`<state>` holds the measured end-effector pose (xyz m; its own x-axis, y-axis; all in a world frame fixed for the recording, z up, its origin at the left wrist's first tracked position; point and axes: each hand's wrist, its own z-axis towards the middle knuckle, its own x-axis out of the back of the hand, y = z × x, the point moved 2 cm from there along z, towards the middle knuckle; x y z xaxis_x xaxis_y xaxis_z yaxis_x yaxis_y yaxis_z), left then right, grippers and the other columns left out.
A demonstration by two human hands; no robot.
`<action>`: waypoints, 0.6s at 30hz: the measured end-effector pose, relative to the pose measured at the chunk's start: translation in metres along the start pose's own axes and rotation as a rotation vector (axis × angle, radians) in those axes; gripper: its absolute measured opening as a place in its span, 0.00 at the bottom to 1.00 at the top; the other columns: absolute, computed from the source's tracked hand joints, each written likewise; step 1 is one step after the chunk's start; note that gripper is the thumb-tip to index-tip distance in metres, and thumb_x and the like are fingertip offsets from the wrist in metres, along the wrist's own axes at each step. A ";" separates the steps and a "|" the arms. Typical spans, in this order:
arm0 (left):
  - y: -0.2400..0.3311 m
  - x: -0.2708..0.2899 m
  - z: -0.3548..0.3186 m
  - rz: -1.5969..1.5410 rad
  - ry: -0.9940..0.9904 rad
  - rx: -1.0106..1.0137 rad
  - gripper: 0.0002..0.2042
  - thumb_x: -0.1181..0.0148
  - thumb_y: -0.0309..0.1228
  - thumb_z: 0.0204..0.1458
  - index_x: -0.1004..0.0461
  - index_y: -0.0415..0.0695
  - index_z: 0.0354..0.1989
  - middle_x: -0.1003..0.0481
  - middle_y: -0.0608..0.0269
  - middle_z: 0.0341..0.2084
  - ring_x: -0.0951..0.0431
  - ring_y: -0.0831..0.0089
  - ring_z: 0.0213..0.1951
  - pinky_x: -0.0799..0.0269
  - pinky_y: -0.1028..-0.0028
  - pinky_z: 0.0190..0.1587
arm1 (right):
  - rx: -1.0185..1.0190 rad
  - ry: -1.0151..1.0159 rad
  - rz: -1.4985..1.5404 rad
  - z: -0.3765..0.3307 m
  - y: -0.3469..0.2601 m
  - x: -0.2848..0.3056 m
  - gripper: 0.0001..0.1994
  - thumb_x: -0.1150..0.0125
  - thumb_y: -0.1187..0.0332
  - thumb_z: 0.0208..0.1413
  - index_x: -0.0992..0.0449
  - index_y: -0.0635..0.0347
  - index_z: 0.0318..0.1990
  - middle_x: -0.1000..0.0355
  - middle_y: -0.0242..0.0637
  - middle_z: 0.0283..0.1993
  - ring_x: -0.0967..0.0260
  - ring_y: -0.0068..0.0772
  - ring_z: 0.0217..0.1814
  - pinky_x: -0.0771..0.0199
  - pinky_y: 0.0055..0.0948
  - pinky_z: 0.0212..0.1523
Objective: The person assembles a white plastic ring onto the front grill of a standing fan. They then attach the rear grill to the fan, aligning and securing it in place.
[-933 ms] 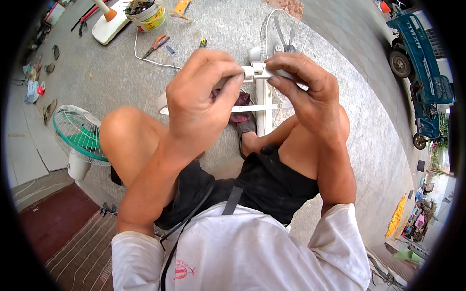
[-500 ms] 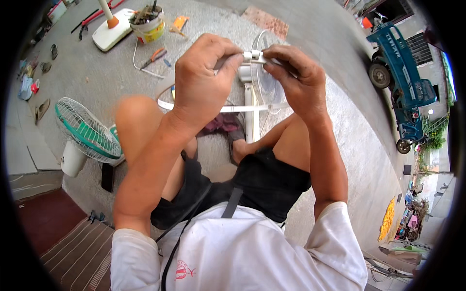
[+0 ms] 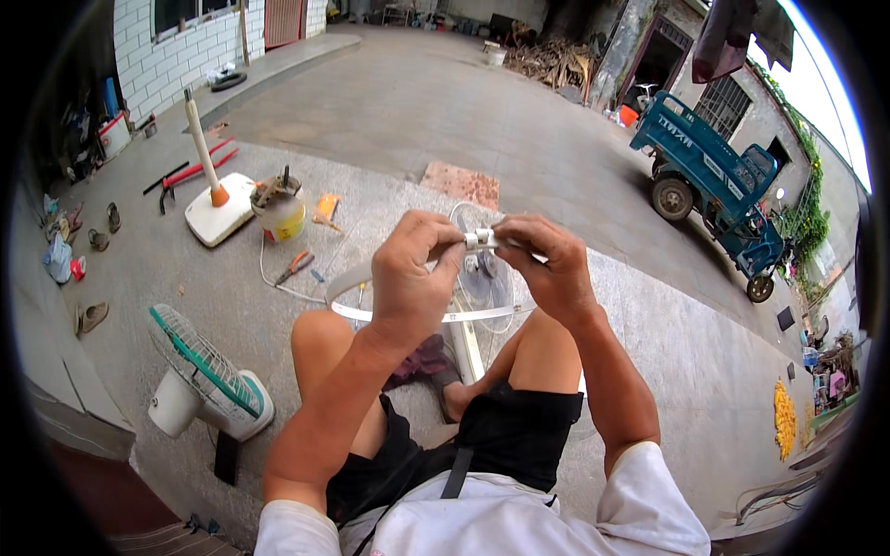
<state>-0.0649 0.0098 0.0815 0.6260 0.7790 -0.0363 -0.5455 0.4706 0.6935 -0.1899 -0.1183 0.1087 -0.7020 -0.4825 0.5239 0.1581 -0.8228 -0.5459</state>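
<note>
A white ring-shaped band, thin like a fan's guard ring, is held up in front of me. My left hand pinches one of its ends, and my right hand pinches the other. Between the fingertips the two ends meet at a small white clasp; whether it is fastened cannot be made out. The band loops down below the hands, over my lap. Behind it stands a fan with clear blades and a white post, partly hidden by the band and my hands.
At left stands a green-and-white fan. Farther off are a white fan base with a pole, a bucket of tools, pliers and an orange-yellow packet. A blue cargo tricycle is parked at right.
The view has tilted upward, so more of the yard shows and my hands sit lower in the picture. Both hands keep hold of the band's ends at the clasp.
</note>
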 end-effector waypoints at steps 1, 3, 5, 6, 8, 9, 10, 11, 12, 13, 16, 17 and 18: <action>0.001 -0.002 0.001 -0.023 -0.013 0.022 0.06 0.39 0.14 0.43 0.25 0.35 0.30 0.27 0.59 0.30 0.23 0.72 0.31 0.27 0.77 0.34 | 0.002 0.002 0.007 0.000 -0.002 0.003 0.11 0.35 0.81 0.46 0.24 0.65 0.39 0.26 0.38 0.40 0.25 0.30 0.38 0.25 0.26 0.38; -0.002 -0.003 0.003 -0.038 -0.067 0.060 0.06 0.40 0.13 0.45 0.25 0.36 0.31 0.28 0.63 0.33 0.26 0.79 0.33 0.27 0.80 0.36 | 0.017 0.004 -0.006 0.001 -0.004 0.006 0.11 0.35 0.81 0.46 0.24 0.65 0.39 0.26 0.38 0.39 0.25 0.29 0.38 0.25 0.25 0.38; -0.002 0.000 0.009 -0.061 -0.093 0.094 0.06 0.40 0.13 0.45 0.25 0.36 0.32 0.28 0.64 0.33 0.26 0.79 0.33 0.27 0.80 0.36 | 0.035 0.000 -0.021 0.006 -0.007 0.008 0.11 0.36 0.82 0.46 0.24 0.65 0.39 0.26 0.37 0.39 0.25 0.28 0.38 0.25 0.24 0.38; -0.004 0.001 0.010 -0.073 -0.105 0.119 0.07 0.40 0.13 0.45 0.25 0.36 0.32 0.28 0.64 0.33 0.26 0.79 0.33 0.27 0.80 0.36 | 0.019 -0.008 -0.013 0.006 -0.008 0.008 0.11 0.37 0.83 0.46 0.24 0.65 0.39 0.26 0.38 0.40 0.26 0.27 0.40 0.25 0.24 0.39; -0.004 0.001 0.013 -0.047 -0.084 0.080 0.06 0.40 0.14 0.45 0.25 0.35 0.32 0.28 0.62 0.33 0.25 0.78 0.34 0.27 0.79 0.36 | -0.015 -0.026 0.003 0.009 -0.007 0.008 0.12 0.38 0.85 0.46 0.24 0.66 0.40 0.26 0.38 0.42 0.27 0.25 0.43 0.25 0.23 0.43; -0.003 0.002 0.015 -0.018 -0.083 0.055 0.06 0.40 0.14 0.45 0.25 0.35 0.32 0.28 0.62 0.33 0.25 0.78 0.34 0.27 0.79 0.37 | -0.012 -0.017 -0.004 0.010 -0.006 0.007 0.12 0.38 0.84 0.46 0.24 0.66 0.40 0.26 0.38 0.42 0.27 0.26 0.42 0.25 0.23 0.41; -0.003 0.003 0.017 0.011 -0.081 0.031 0.06 0.40 0.14 0.45 0.25 0.35 0.32 0.28 0.61 0.32 0.24 0.78 0.34 0.26 0.79 0.37 | -0.010 -0.008 -0.011 0.011 -0.005 0.005 0.11 0.37 0.83 0.47 0.24 0.66 0.40 0.26 0.37 0.41 0.26 0.27 0.41 0.25 0.23 0.40; -0.003 0.004 0.019 0.038 -0.083 0.013 0.06 0.40 0.13 0.45 0.26 0.34 0.31 0.28 0.60 0.32 0.24 0.77 0.34 0.26 0.79 0.37 | -0.008 0.001 -0.018 0.013 -0.004 0.002 0.11 0.36 0.82 0.47 0.24 0.66 0.39 0.26 0.37 0.40 0.26 0.27 0.40 0.24 0.23 0.39; -0.003 0.005 0.020 0.018 -0.081 0.033 0.06 0.40 0.13 0.45 0.26 0.34 0.31 0.28 0.60 0.32 0.24 0.77 0.33 0.26 0.79 0.36 | -0.012 -0.001 -0.014 0.014 -0.003 0.001 0.11 0.36 0.82 0.47 0.24 0.66 0.39 0.26 0.37 0.40 0.26 0.27 0.40 0.24 0.23 0.39; -0.003 0.006 0.022 -0.002 -0.078 0.053 0.06 0.40 0.13 0.45 0.26 0.34 0.31 0.28 0.60 0.32 0.24 0.76 0.33 0.25 0.79 0.36 | -0.015 -0.003 -0.011 0.017 -0.002 -0.001 0.11 0.36 0.82 0.47 0.24 0.66 0.39 0.26 0.37 0.40 0.26 0.27 0.40 0.24 0.23 0.40; -0.007 0.009 0.024 -0.061 -0.070 0.095 0.06 0.40 0.13 0.45 0.26 0.34 0.30 0.28 0.60 0.32 0.24 0.76 0.33 0.25 0.78 0.35 | -0.045 -0.013 -0.022 0.022 -0.007 -0.003 0.11 0.36 0.82 0.47 0.24 0.66 0.40 0.26 0.38 0.41 0.26 0.26 0.41 0.24 0.24 0.40; -0.008 0.011 0.024 -0.080 -0.066 0.105 0.06 0.40 0.13 0.45 0.27 0.34 0.30 0.28 0.60 0.32 0.24 0.76 0.33 0.24 0.78 0.35 | -0.058 -0.016 -0.030 0.022 -0.010 -0.003 0.11 0.36 0.82 0.48 0.24 0.66 0.40 0.26 0.38 0.41 0.26 0.26 0.41 0.24 0.24 0.41; -0.009 0.012 0.024 -0.087 -0.072 0.096 0.06 0.40 0.13 0.45 0.27 0.34 0.30 0.28 0.60 0.32 0.24 0.76 0.33 0.24 0.78 0.36 | -0.053 -0.014 -0.027 0.022 -0.010 -0.004 0.11 0.36 0.82 0.48 0.24 0.66 0.41 0.25 0.38 0.42 0.26 0.26 0.41 0.24 0.24 0.41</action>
<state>-0.0389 0.0049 0.0922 0.7088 0.7036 -0.0499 -0.4336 0.4904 0.7560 -0.1735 -0.1147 0.1272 -0.6959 -0.4647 0.5476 0.1021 -0.8187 -0.5650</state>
